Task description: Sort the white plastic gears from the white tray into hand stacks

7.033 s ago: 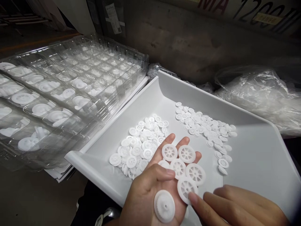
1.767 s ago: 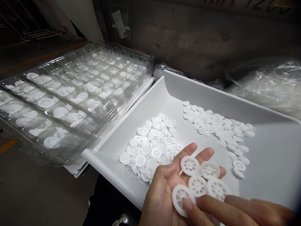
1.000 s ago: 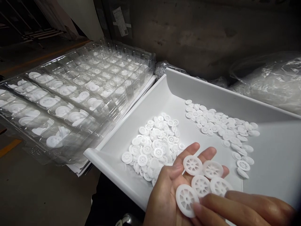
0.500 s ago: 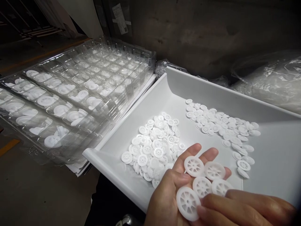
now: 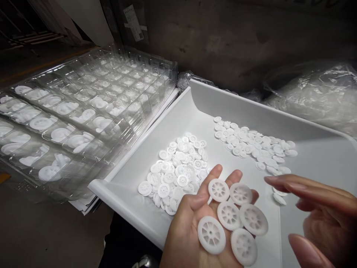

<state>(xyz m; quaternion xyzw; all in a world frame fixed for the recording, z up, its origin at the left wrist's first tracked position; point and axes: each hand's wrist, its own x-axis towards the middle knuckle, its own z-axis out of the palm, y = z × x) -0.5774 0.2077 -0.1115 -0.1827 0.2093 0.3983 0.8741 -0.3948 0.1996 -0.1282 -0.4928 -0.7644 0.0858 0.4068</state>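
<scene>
My left hand (image 5: 186, 227) is palm up over the grey bin (image 5: 245, 108), with several white spoked plastic gears (image 5: 211, 235) spread across its palm and fingers. My right hand (image 5: 323, 219) hovers to the right of them, thumb and fingers apart, with nothing visible between them. Behind my left hand lies a heap of the same white gears (image 5: 170, 175) on the bin's floor. A second scattered group of gears (image 5: 251, 141) lies towards the bin's back wall, its nearest pieces partly hidden by my right fingers.
Left of the bin, clear plastic compartment trays (image 5: 117, 130) hold white parts in many pockets, resting on stacked sheets (image 5: 83, 204). Clear plastic wrap (image 5: 320, 96) is bunched behind the bin at the right. A dark panel (image 5: 223, 44) rises at the back.
My right hand has moved off my left palm to the right and its fingers have opened. One more gear now shows on the palm near its lower right. The view has shifted slightly right.
</scene>
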